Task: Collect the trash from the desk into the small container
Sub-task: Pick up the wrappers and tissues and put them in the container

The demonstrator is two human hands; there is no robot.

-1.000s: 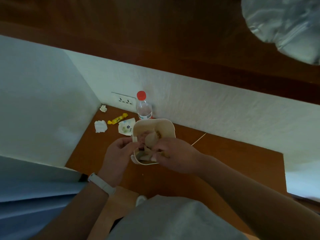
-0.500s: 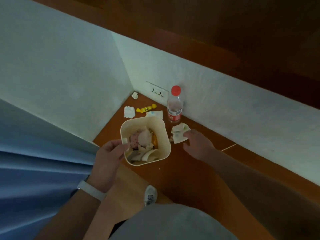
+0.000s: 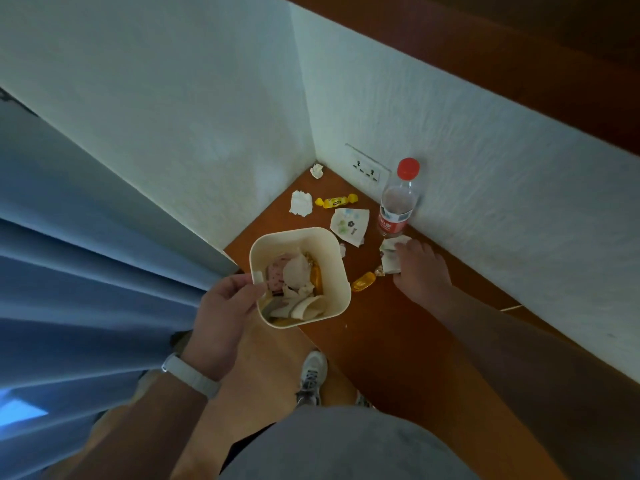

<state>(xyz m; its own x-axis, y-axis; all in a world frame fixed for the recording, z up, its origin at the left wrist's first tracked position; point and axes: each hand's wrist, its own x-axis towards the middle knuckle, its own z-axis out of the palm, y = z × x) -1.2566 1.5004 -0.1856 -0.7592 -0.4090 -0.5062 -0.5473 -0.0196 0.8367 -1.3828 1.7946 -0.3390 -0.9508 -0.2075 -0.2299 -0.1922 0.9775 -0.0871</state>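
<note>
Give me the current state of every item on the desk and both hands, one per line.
Small container: upright, partly filled with trash.
Left hand: gripping the container's rim.
Right hand: resting on crumpled paper.
Water bottle: upright, capped.
Yellow candy: on desk, uncollected.
Orange wrapper: on desk beside container.
Printed wrapper: lying flat.
Two tissue wads: uncollected near corner.
</note>
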